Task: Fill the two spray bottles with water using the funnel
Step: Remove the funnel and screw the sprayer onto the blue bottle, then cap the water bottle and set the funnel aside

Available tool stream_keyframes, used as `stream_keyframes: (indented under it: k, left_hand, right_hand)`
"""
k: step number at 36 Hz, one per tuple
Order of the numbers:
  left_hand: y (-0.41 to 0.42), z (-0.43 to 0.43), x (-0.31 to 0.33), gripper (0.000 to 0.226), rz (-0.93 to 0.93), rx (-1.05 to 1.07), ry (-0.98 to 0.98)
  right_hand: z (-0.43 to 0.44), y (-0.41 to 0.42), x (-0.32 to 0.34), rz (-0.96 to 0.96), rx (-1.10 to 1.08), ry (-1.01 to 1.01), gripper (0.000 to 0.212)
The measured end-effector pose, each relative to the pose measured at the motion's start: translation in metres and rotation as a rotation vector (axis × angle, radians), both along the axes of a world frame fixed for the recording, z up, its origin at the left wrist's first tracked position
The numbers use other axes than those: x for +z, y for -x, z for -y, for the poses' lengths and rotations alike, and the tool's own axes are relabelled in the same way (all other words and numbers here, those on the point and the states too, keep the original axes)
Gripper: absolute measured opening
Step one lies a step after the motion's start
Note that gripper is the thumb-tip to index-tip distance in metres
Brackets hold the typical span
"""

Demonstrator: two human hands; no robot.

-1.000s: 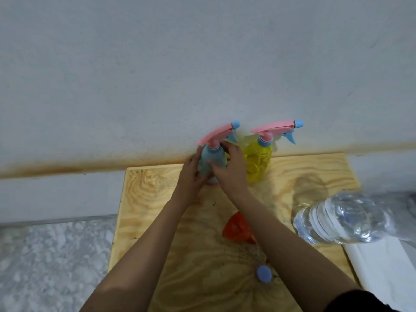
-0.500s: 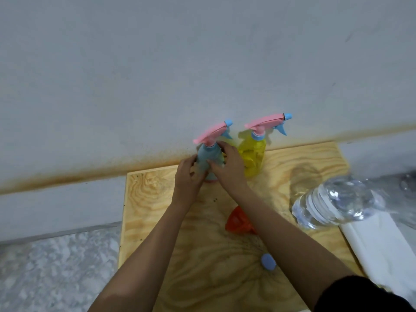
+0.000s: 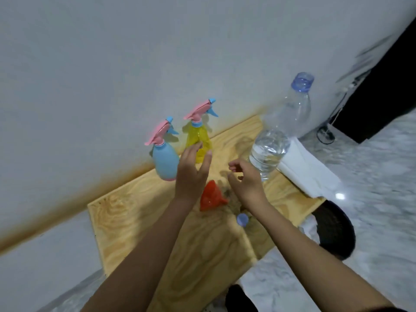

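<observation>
A blue spray bottle [image 3: 165,162] and a yellow spray bottle [image 3: 197,138], both with pink trigger heads screwed on, stand upright at the back of the wooden board [image 3: 139,224], against the wall. My left hand [image 3: 193,171] hovers just right of the blue bottle with fingers spread, holding nothing. My right hand [image 3: 245,180] hangs over the board with loosely curled fingers, empty, close to the clear water bottle [image 3: 279,136], which stands uncapped and partly filled. The red funnel [image 3: 210,195] lies on its side between my wrists. The blue bottle cap [image 3: 242,219] lies near my right wrist.
A folded white cloth [image 3: 308,170] lies on the board's right end, behind the water bottle. A black round object [image 3: 335,233] sits on the marble floor beside the board. A dark cabinet [image 3: 380,93] and cables are at the far right. The white wall runs directly behind the bottles.
Both hands have let go of the blue spray bottle and pulled back toward me. The view has tilted and swung right, bringing the whole water bottle into sight.
</observation>
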State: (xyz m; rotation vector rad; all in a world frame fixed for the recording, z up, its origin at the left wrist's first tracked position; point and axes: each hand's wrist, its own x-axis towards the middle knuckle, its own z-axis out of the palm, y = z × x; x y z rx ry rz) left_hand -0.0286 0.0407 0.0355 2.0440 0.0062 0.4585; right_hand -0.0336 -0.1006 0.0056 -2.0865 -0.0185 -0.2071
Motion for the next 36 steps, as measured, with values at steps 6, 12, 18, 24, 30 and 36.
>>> stream_keyframes:
  k: [6,12,18,24,30,36]
  left_hand:
    - [-0.019,0.065,0.055,0.069,0.01,-0.362,0.029]
    - [-0.029,0.109,0.075,0.097,-0.018,-0.455,0.021]
    - [-0.038,0.126,0.06,0.092,0.0,-0.465,0.014]
    - [-0.039,0.126,0.051,0.082,0.027,-0.453,0.029]
    - [-0.039,0.126,0.048,0.081,0.002,-0.47,0.039]
    - [-0.036,0.127,0.049,0.081,-0.017,-0.464,0.045]
  right_hand:
    - [0.046,0.055,-0.039,-0.168,-0.058,0.119,0.015]
    - [0.049,0.081,-0.077,-0.315,0.085,0.321,0.048]
    - [0.041,0.08,-0.093,-0.24,0.061,0.369,0.023]
    - [0.058,0.08,-0.087,-0.214,-0.057,0.273,0.026]
    - [0.096,0.053,-0.013,-0.03,-0.373,0.022,0.031]
    - [0.12,0.011,0.105,0.298,-0.504,-0.183,0.023]
